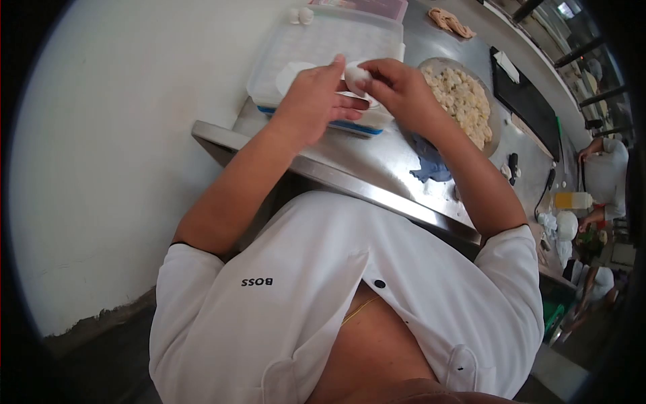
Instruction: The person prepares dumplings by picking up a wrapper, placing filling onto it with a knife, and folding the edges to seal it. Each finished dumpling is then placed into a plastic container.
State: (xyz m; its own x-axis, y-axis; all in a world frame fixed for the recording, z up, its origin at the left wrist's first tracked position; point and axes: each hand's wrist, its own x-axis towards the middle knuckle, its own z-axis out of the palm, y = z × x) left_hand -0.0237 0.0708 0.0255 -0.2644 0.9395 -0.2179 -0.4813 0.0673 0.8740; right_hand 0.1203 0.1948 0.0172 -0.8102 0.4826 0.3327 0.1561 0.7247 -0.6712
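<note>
My right hand (402, 91) pinches a small white, rounded dumpling (356, 77) between thumb and fingers. Beside it, my left hand (313, 101) is open, its fingers stretched toward the dumpling. Both hands are above a translucent plastic tray (330, 40). Two more white dumplings (300, 15) sit at the tray's far left corner. A flat white round wrapper (291, 75) shows partly behind my left hand. To the right stands a round metal bowl (496, 128) of pale, chunky filling (457, 97).
The steel table (356, 155) has its front edge just before my body. A blue cloth (431, 161) lies near the bowl, and a tan cloth (451, 22) lies farther back. A black tray (525, 94) is at right. A yellow-filled bottle (572, 200) stands near another person (605, 172).
</note>
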